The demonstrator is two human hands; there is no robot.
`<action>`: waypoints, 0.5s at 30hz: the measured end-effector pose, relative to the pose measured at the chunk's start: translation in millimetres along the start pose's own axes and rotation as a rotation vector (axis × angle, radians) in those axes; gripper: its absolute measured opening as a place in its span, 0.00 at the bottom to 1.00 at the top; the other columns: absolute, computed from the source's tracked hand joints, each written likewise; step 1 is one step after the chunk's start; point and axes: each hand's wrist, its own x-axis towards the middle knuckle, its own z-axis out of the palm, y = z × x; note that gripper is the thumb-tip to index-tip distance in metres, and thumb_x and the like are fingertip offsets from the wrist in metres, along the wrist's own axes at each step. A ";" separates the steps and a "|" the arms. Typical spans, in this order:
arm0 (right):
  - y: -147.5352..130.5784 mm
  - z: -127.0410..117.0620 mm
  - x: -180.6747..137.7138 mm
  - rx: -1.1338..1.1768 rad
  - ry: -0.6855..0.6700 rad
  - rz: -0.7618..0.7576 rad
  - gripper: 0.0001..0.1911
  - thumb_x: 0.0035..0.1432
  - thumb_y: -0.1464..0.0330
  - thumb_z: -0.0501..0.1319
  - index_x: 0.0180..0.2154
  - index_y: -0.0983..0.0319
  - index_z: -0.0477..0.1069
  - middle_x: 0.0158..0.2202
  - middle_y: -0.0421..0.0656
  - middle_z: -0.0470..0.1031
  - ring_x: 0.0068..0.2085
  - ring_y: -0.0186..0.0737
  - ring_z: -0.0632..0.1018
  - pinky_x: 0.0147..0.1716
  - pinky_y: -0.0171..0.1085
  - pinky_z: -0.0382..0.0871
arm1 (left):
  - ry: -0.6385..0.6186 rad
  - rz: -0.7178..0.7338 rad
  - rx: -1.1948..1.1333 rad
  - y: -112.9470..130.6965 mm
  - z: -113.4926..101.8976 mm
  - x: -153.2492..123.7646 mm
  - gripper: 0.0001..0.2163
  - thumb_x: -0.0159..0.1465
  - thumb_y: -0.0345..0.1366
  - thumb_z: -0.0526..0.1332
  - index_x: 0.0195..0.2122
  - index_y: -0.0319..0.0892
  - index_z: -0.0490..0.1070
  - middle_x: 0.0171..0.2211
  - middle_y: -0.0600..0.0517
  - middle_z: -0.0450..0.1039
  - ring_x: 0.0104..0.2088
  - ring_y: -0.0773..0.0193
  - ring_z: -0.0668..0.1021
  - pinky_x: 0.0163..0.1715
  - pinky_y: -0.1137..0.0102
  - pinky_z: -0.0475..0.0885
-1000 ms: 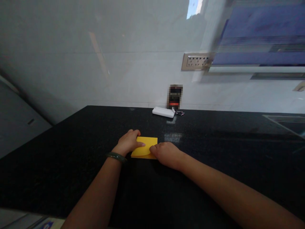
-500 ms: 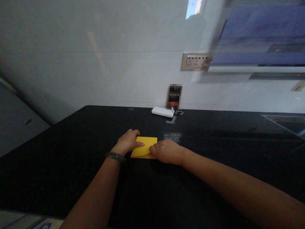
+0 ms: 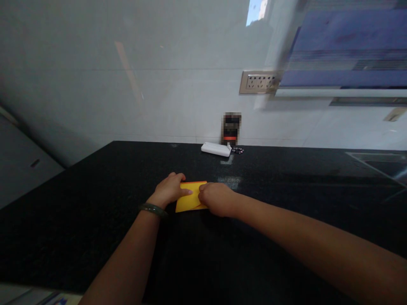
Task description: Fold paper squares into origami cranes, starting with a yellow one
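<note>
A yellow paper sheet, folded over with an orange edge along its far side, lies on the black stone counter. My left hand, with a dark green bangle on the wrist, presses its fingers flat on the sheet's left part. My right hand is curled with its fingers pressed together on the sheet's right edge, covering that side. The two hands nearly touch over the paper.
At the back of the counter lie a white flat box, a small dark bottle and a small beaded thing. A socket strip is on the tiled wall. A sink is sunk at the far right.
My right hand has slid left and farther over the sheet, and the paper's far edge now shows orange. My left hand has stayed in place.
</note>
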 end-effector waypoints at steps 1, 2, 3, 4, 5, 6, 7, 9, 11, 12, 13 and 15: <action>0.5 0.1 0.7 0.019 -0.004 0.021 0.10 0.51 0.75 0.53 0.33 0.66 0.72 0.34 0.49 0.74 0.34 0.44 0.76 0.31 0.38 0.68 | -0.003 -0.004 -0.002 0.5 -0.4 -0.1 0.23 0.47 0.51 0.59 0.42 0.44 0.67 0.39 0.47 0.67 0.38 0.57 0.72 0.34 0.69 0.66; 1.2 0.2 1.5 0.037 -0.005 0.047 0.10 0.51 0.74 0.53 0.33 0.66 0.72 0.34 0.49 0.75 0.34 0.44 0.76 0.31 0.37 0.68 | -0.006 -0.008 -0.004 1.0 -0.9 -0.3 0.23 0.48 0.51 0.58 0.42 0.44 0.67 0.39 0.46 0.67 0.39 0.56 0.72 0.34 0.69 0.66; 2.3 0.2 2.4 0.054 -0.006 0.075 0.10 0.52 0.72 0.54 0.33 0.66 0.72 0.34 0.49 0.75 0.34 0.43 0.76 0.31 0.36 0.67 | -0.009 -0.010 -0.004 1.5 -1.3 -0.4 0.23 0.48 0.51 0.58 0.42 0.44 0.67 0.39 0.46 0.67 0.39 0.56 0.72 0.35 0.69 0.66; 3.6 0.3 3.3 0.070 -0.011 0.102 0.09 0.51 0.70 0.55 0.33 0.66 0.73 0.34 0.49 0.75 0.34 0.43 0.76 0.31 0.36 0.67 | -0.009 -0.011 -0.002 1.9 -1.5 -0.6 0.23 0.48 0.52 0.58 0.42 0.44 0.67 0.39 0.46 0.67 0.38 0.57 0.72 0.35 0.69 0.66; 5.2 0.5 4.3 0.086 -0.020 0.126 0.09 0.50 0.68 0.57 0.32 0.66 0.73 0.33 0.49 0.75 0.34 0.43 0.76 0.31 0.35 0.66 | -0.006 -0.011 0.002 2.2 -1.7 -0.8 0.23 0.48 0.52 0.58 0.42 0.44 0.67 0.39 0.46 0.67 0.38 0.57 0.72 0.35 0.69 0.66; 7.0 1.1 5.4 0.103 -0.031 0.143 0.10 0.49 0.66 0.60 0.31 0.66 0.73 0.33 0.49 0.75 0.33 0.42 0.75 0.30 0.34 0.66 | -0.003 -0.011 0.007 2.4 -1.6 -0.9 0.23 0.48 0.52 0.58 0.42 0.44 0.67 0.39 0.46 0.67 0.38 0.57 0.72 0.35 0.69 0.66; 8.9 2.0 6.3 0.124 -0.042 0.154 0.11 0.47 0.64 0.61 0.30 0.65 0.73 0.32 0.48 0.75 0.33 0.42 0.75 0.29 0.33 0.65 | -0.003 -0.011 0.009 2.5 -1.3 -0.9 0.23 0.49 0.52 0.57 0.42 0.44 0.67 0.39 0.46 0.67 0.38 0.57 0.72 0.35 0.69 0.66; 12.3 4.6 7.7 0.169 -0.041 0.152 0.11 0.47 0.63 0.61 0.28 0.64 0.73 0.30 0.46 0.75 0.31 0.39 0.75 0.27 0.32 0.62 | -0.001 -0.011 0.010 2.3 -0.2 -0.4 0.23 0.49 0.52 0.57 0.42 0.44 0.67 0.39 0.46 0.67 0.37 0.58 0.73 0.34 0.69 0.65; 14.5 6.4 7.6 0.195 0.024 0.127 0.10 0.51 0.63 0.59 0.28 0.64 0.73 0.29 0.43 0.75 0.30 0.36 0.74 0.27 0.31 0.61 | 0.013 -0.002 -0.002 2.4 0.7 0.6 0.22 0.50 0.52 0.56 0.41 0.43 0.67 0.39 0.46 0.68 0.37 0.58 0.73 0.34 0.69 0.65; 15.2 6.3 6.7 0.195 0.068 0.107 0.10 0.53 0.64 0.57 0.28 0.63 0.72 0.29 0.43 0.75 0.30 0.35 0.74 0.27 0.31 0.60 | 0.033 -0.004 -0.015 2.7 0.7 1.2 0.22 0.51 0.52 0.55 0.41 0.42 0.67 0.38 0.46 0.68 0.37 0.58 0.73 0.34 0.69 0.65; 15.7 5.2 5.1 0.183 0.115 0.088 0.10 0.54 0.66 0.56 0.29 0.63 0.72 0.30 0.43 0.75 0.31 0.35 0.74 0.28 0.31 0.60 | 0.069 -0.018 -0.035 3.1 -0.1 1.6 0.22 0.52 0.53 0.53 0.41 0.42 0.67 0.38 0.45 0.68 0.36 0.58 0.73 0.33 0.70 0.65; 17.5 0.1 -0.9 0.142 0.196 0.059 0.09 0.56 0.70 0.53 0.31 0.63 0.71 0.33 0.43 0.74 0.33 0.35 0.73 0.30 0.31 0.59 | 0.195 -0.083 -0.090 4.7 -3.7 1.3 0.22 0.55 0.53 0.49 0.39 0.41 0.68 0.35 0.46 0.70 0.34 0.59 0.73 0.29 0.71 0.64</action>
